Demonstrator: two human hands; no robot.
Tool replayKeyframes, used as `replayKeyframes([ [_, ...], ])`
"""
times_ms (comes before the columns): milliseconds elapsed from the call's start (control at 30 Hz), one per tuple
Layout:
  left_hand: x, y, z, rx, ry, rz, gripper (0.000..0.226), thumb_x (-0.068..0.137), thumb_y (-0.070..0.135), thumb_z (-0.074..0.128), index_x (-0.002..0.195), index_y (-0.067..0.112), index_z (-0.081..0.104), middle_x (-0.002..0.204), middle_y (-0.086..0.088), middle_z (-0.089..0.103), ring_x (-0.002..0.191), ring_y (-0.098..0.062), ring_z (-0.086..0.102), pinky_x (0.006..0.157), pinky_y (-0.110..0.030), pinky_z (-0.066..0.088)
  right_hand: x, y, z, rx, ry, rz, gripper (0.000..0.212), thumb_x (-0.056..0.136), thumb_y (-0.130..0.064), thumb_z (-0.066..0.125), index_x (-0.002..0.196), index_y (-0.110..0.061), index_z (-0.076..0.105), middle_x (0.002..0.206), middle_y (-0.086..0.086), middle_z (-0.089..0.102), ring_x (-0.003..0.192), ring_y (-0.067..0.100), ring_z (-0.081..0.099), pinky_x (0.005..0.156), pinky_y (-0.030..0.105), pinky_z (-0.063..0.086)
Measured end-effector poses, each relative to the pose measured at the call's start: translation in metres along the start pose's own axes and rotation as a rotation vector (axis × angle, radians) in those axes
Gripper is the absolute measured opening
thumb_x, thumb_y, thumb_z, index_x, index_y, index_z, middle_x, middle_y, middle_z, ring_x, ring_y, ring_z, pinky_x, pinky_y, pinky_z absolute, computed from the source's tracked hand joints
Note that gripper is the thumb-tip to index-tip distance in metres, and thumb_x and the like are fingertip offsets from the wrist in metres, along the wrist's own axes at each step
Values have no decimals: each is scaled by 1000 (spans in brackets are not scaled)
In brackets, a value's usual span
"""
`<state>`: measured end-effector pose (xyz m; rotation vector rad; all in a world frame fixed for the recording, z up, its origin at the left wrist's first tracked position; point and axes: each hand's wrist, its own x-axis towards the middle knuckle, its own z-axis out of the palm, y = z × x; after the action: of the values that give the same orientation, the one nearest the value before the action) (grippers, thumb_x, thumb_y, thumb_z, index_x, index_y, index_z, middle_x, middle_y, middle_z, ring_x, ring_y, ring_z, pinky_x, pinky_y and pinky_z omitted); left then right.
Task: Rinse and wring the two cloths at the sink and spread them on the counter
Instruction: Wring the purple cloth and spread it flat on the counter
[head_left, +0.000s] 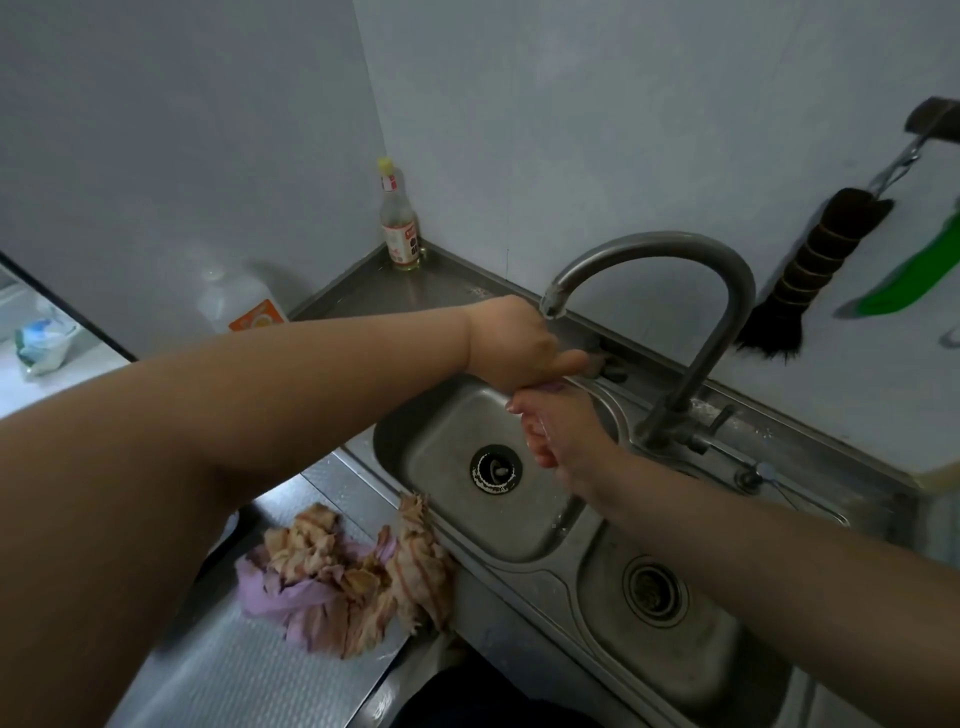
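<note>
Wringing, by the look of it: left hand (519, 345) and right hand (558, 431) meet at frame centre under the faucet spout (553, 304), over the left sink basin (447, 467), presumably so runoff drains there. Both have fingers curled; a sliver of purple cloth (550, 387) shows between them, though how much they hold cannot be told. A crumpled striped cloth (363, 571) lies on the counter (234, 675) at lower left, touching the sink rim, not yet spread.

Crumpled tan-striped cloth (410, 566) atop crumpled purple cloth (291, 597), heaped on counter (249, 670) beside sink (441, 447).
</note>
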<state>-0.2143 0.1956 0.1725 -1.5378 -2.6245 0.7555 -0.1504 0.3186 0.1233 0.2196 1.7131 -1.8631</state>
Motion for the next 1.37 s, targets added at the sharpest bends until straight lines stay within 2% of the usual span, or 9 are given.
replayKeyframes([
  [200, -7, 5, 11, -179, 370, -120, 32, 81, 25, 66, 104, 6, 57, 91, -13, 61, 69, -27, 60, 47, -28, 39, -7, -10, -14, -267, -8, -179, 23, 88, -13, 64, 72, -18, 50, 52, -2, 43, 34, 4, 36, 35, 17, 30],
  [334, -21, 25, 22, -345, 239, -604, 37, 86, 32, 61, 116, 11, 54, 116, -11, 51, 102, -26, 51, 73, -33, 49, -6, -25, -36, -506, -103, -440, 6, 97, -21, 53, 100, -16, 53, 84, -12, 56, 72, -7, 58, 59, 2, 43],
  [568, -57, 70, 27, -961, -166, -879, 53, 74, 62, 69, 110, 28, 52, 94, 10, 57, 86, -12, 56, 82, -32, 48, 9, -14, -55, -822, -38, -638, 5, 95, -19, 55, 90, -18, 57, 86, -8, 56, 80, 2, 56, 71, 19, 49],
  [768, -85, 99, 6, -1451, 454, -1087, 33, 86, 39, 66, 116, 26, 59, 101, 15, 63, 89, 6, 61, 77, -9, 48, -11, -30, -17, -683, -147, -748, 10, 97, -17, 52, 93, -9, 56, 88, 13, 62, 82, 25, 62, 73, 36, 54],
  [901, -108, 102, -10, -1460, 757, -1202, 2, 91, 23, 63, 91, 25, 64, 81, 7, 67, 69, 4, 63, 64, -12, 50, -23, -37, 15, -562, -255, -724, 9, 93, -14, 59, 95, -6, 57, 83, 7, 63, 77, 16, 62, 70, 28, 54],
  [1002, -131, 105, -15, -1640, 914, -1182, 12, 96, 19, 55, 91, 18, 66, 78, 6, 68, 71, -3, 64, 66, -17, 52, -27, -44, 34, -541, -316, -673, 15, 89, -16, 65, 98, -7, 56, 81, 2, 63, 71, 7, 61, 67, 23, 54],
  [1102, -155, 105, -11, -1719, 1092, -1193, 16, 97, 11, 53, 101, 19, 66, 93, 4, 69, 87, -9, 66, 76, -27, 52, -29, -45, 54, -674, -414, -572, 26, 87, -18, 69, 107, -3, 59, 90, 19, 66, 78, 24, 63, 72, 39, 55],
  [1235, -203, 101, -5, -1545, 1093, -1312, 27, 96, 12, 53, 97, 34, 68, 96, 13, 64, 97, -7, 56, 87, -25, 42, -29, -33, 88, -890, -532, -443, 36, 85, -24, 71, 92, 10, 61, 78, 13, 57, 70, 20, 50, 66, 33, 42],
  [1369, -262, 105, -1, -1391, 964, -1385, 29, 96, 12, 51, 96, 38, 65, 105, 8, 65, 99, -8, 57, 91, -23, 41, -37, -20, 131, -486, -483, -307, 9, 93, -14, 58, 85, -10, 58, 77, 4, 57, 70, 11, 56, 64, 22, 52],
])
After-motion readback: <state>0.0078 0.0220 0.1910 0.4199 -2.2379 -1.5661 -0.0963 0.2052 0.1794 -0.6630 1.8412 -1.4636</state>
